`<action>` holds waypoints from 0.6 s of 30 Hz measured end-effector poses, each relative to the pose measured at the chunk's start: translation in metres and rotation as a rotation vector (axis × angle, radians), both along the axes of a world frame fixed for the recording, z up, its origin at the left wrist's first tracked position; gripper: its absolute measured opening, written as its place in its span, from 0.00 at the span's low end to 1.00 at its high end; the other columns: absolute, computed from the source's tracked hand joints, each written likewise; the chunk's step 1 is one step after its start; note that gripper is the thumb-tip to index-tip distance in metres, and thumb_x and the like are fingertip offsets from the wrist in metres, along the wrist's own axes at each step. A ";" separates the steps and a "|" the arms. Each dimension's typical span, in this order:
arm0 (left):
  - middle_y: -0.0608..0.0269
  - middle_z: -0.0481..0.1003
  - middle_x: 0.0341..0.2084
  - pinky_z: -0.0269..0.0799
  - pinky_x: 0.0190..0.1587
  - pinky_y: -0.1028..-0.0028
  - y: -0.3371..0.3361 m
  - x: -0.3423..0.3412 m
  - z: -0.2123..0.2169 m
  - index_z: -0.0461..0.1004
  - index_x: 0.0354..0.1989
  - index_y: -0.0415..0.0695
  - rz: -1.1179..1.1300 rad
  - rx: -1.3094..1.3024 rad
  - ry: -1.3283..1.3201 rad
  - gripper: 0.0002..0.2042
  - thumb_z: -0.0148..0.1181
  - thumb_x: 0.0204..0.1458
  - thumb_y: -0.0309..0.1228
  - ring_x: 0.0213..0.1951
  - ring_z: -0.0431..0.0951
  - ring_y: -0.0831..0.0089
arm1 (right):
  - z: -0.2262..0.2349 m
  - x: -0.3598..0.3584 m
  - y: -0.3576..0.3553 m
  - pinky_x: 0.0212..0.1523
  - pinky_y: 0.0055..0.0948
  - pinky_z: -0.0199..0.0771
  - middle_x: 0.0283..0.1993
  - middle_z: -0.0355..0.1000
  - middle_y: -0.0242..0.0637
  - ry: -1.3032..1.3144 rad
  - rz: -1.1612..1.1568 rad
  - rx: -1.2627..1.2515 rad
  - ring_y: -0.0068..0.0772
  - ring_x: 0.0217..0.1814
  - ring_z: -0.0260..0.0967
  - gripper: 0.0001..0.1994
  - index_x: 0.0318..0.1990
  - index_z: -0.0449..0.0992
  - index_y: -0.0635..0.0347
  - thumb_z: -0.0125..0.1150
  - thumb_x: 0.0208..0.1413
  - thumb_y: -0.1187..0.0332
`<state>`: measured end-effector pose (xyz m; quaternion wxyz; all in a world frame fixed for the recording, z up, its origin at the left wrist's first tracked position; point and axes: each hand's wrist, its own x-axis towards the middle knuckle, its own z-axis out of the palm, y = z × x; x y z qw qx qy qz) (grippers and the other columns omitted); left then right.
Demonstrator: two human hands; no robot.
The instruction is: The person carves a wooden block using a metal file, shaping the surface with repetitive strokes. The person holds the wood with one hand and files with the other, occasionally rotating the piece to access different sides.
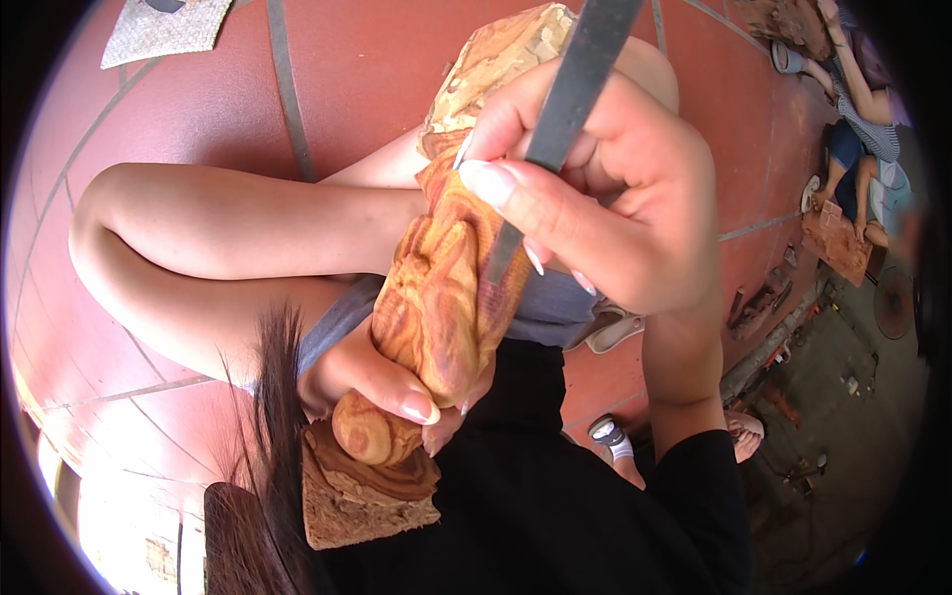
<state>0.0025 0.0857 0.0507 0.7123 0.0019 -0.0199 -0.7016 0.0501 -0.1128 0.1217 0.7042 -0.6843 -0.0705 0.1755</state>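
Note:
A long carved wooden figure (436, 297) in orange-brown grain lies slanted across my lap, with a rounded knob and a rough block base near my body. My left hand (372, 382) wraps round its lower part, thumb on top. Its far end (496, 59) is paler and roughly cut. Above the carving, my right hand (625, 188) pinches a flat grey metal chisel (580, 89) between thumb and fingers. The chisel's lower end lies over the right side of the carving; whether it touches the wood I cannot tell.
My bent bare legs (228, 223) rest on red floor tiles (357, 59). A pale woven mat (164, 35) lies at the far left. Other people (863, 129) sit at the right near a wooden piece (838, 238). Loose tools and cables are scattered along the right.

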 end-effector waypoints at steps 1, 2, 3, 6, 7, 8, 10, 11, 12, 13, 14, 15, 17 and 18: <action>0.53 0.75 0.24 0.74 0.32 0.71 0.000 0.000 0.000 0.71 0.36 0.34 0.000 -0.003 -0.002 0.16 0.67 0.44 0.31 0.27 0.78 0.65 | 0.001 -0.001 0.000 0.19 0.10 0.56 0.25 0.72 0.31 -0.010 0.020 -0.026 0.10 0.20 0.64 0.05 0.38 0.73 0.68 0.58 0.54 0.82; 0.53 0.75 0.24 0.74 0.32 0.71 0.000 0.000 0.000 0.71 0.36 0.34 0.001 -0.003 -0.001 0.16 0.67 0.44 0.31 0.27 0.78 0.65 | 0.001 -0.001 -0.001 0.19 0.10 0.55 0.25 0.72 0.31 -0.023 0.030 -0.038 0.10 0.20 0.63 0.05 0.38 0.73 0.68 0.58 0.54 0.82; 0.53 0.75 0.24 0.74 0.32 0.71 -0.001 0.000 -0.001 0.71 0.36 0.34 0.001 -0.003 -0.003 0.16 0.67 0.44 0.31 0.27 0.78 0.65 | 0.002 -0.002 -0.001 0.19 0.10 0.55 0.25 0.72 0.31 -0.036 0.039 -0.052 0.10 0.20 0.63 0.05 0.38 0.73 0.68 0.58 0.54 0.82; 0.53 0.75 0.24 0.74 0.32 0.71 -0.001 -0.001 0.000 0.71 0.36 0.34 0.005 0.000 -0.011 0.16 0.67 0.44 0.31 0.28 0.78 0.65 | -0.002 -0.002 -0.003 0.19 0.10 0.55 0.24 0.72 0.31 -0.059 0.024 -0.027 0.10 0.19 0.63 0.05 0.39 0.73 0.68 0.58 0.54 0.82; 0.53 0.75 0.24 0.74 0.32 0.71 -0.002 0.000 0.000 0.71 0.36 0.34 0.004 -0.003 -0.009 0.16 0.67 0.44 0.31 0.28 0.78 0.65 | -0.003 0.000 -0.003 0.19 0.10 0.55 0.24 0.71 0.31 -0.050 0.005 -0.010 0.10 0.19 0.63 0.05 0.39 0.73 0.68 0.57 0.54 0.82; 0.53 0.76 0.24 0.74 0.32 0.71 -0.002 -0.001 -0.001 0.71 0.36 0.34 0.003 -0.005 -0.012 0.15 0.67 0.44 0.31 0.28 0.78 0.65 | -0.003 0.000 -0.003 0.19 0.10 0.55 0.24 0.71 0.30 -0.040 -0.002 0.003 0.10 0.19 0.63 0.05 0.38 0.73 0.68 0.57 0.54 0.82; 0.53 0.76 0.25 0.74 0.33 0.71 -0.003 -0.001 -0.001 0.71 0.36 0.34 0.004 -0.008 -0.015 0.15 0.67 0.45 0.31 0.28 0.78 0.66 | -0.002 -0.001 -0.003 0.19 0.10 0.55 0.24 0.71 0.30 -0.018 -0.001 0.029 0.10 0.19 0.62 0.05 0.38 0.73 0.68 0.57 0.55 0.82; 0.53 0.76 0.25 0.74 0.33 0.71 -0.002 -0.001 -0.001 0.71 0.36 0.34 0.004 -0.008 -0.020 0.15 0.67 0.45 0.31 0.28 0.78 0.66 | -0.003 -0.001 -0.003 0.18 0.10 0.55 0.23 0.70 0.30 -0.026 0.008 0.024 0.10 0.19 0.62 0.05 0.38 0.73 0.69 0.57 0.55 0.82; 0.53 0.76 0.25 0.74 0.33 0.71 -0.002 -0.001 0.000 0.71 0.36 0.34 0.004 -0.008 -0.020 0.15 0.67 0.45 0.31 0.28 0.78 0.66 | -0.003 -0.001 -0.002 0.18 0.10 0.55 0.23 0.70 0.30 -0.034 0.017 0.019 0.10 0.18 0.62 0.05 0.38 0.73 0.69 0.57 0.55 0.82; 0.53 0.76 0.25 0.74 0.33 0.71 -0.002 -0.001 0.000 0.71 0.36 0.34 0.007 -0.008 -0.024 0.15 0.66 0.45 0.31 0.28 0.78 0.66 | -0.004 -0.002 -0.003 0.18 0.10 0.55 0.22 0.69 0.29 -0.060 0.027 -0.004 0.10 0.18 0.61 0.04 0.38 0.73 0.69 0.57 0.55 0.82; 0.53 0.76 0.25 0.74 0.33 0.71 -0.002 -0.002 -0.001 0.71 0.36 0.34 0.008 -0.008 -0.025 0.15 0.66 0.45 0.31 0.28 0.78 0.66 | -0.005 -0.002 -0.003 0.18 0.11 0.54 0.21 0.68 0.29 -0.080 0.020 -0.009 0.10 0.18 0.61 0.04 0.38 0.73 0.69 0.57 0.55 0.81; 0.54 0.76 0.25 0.74 0.33 0.71 -0.002 -0.001 -0.001 0.71 0.36 0.34 0.011 -0.006 -0.030 0.15 0.66 0.45 0.31 0.28 0.78 0.66 | -0.007 -0.002 -0.003 0.17 0.11 0.54 0.21 0.67 0.29 -0.100 0.012 -0.013 0.10 0.17 0.60 0.04 0.38 0.73 0.69 0.57 0.55 0.81; 0.54 0.76 0.25 0.74 0.33 0.71 -0.002 -0.001 -0.001 0.71 0.36 0.34 0.008 -0.010 -0.038 0.15 0.66 0.46 0.31 0.29 0.78 0.66 | -0.010 0.002 -0.004 0.16 0.11 0.54 0.21 0.67 0.29 -0.098 -0.024 0.008 0.10 0.16 0.59 0.04 0.38 0.73 0.69 0.57 0.55 0.81; 0.54 0.76 0.25 0.74 0.33 0.71 -0.002 -0.002 -0.002 0.71 0.36 0.34 0.006 -0.009 -0.044 0.15 0.66 0.46 0.31 0.29 0.78 0.66 | -0.009 0.002 -0.005 0.15 0.12 0.53 0.21 0.66 0.29 -0.079 -0.038 0.021 0.10 0.16 0.58 0.04 0.38 0.73 0.69 0.57 0.56 0.80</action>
